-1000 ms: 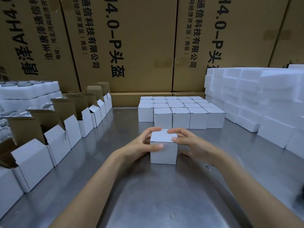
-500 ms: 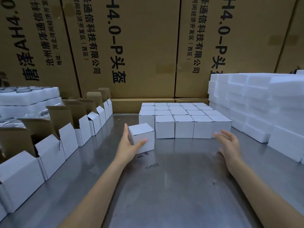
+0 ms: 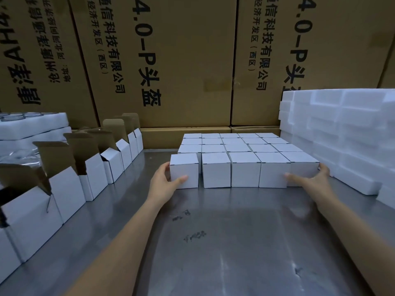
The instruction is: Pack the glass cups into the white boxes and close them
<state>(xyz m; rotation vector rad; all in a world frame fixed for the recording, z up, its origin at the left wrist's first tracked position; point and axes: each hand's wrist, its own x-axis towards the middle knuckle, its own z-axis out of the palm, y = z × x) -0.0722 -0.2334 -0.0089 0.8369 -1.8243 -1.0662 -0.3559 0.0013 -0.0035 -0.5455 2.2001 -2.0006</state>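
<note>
- Closed white box (image 3: 184, 170): upright at the left end of the front row, a narrow gap from its neighbour.
- Block of closed boxes (image 3: 239, 154): packed in rows.
- Open boxes (image 3: 94, 174): lined along the left, flaps raised.

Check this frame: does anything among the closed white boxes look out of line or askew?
Only one thing: the closed box gripped by the left hand at the left end of the front row stands apart from its neighbour, with a visible gap, not yet flush. The right hand rests against the row's right end box. No damage shows.
</note>
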